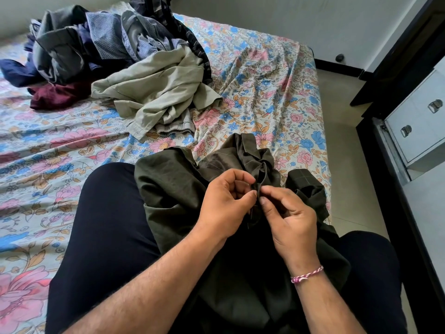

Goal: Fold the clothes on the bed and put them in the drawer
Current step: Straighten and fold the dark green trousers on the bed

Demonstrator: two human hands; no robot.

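A dark olive checked shirt (173,186) lies crumpled across my lap and onto the bed. My left hand (226,206) and my right hand (286,213) meet at its front edge, each pinching the fabric between thumb and fingertips. Further back on the floral bedsheet (277,75) lies a rumpled beige garment (159,92). Behind it sits a heap of unfolded clothes (96,42) in grey, blue check, navy and maroon.
I sit on the bed with my legs in dark trousers (106,225). To the right, across a strip of tiled floor (342,150), stands a dark wardrobe frame with white drawers (419,121) that have metal handles, all closed.
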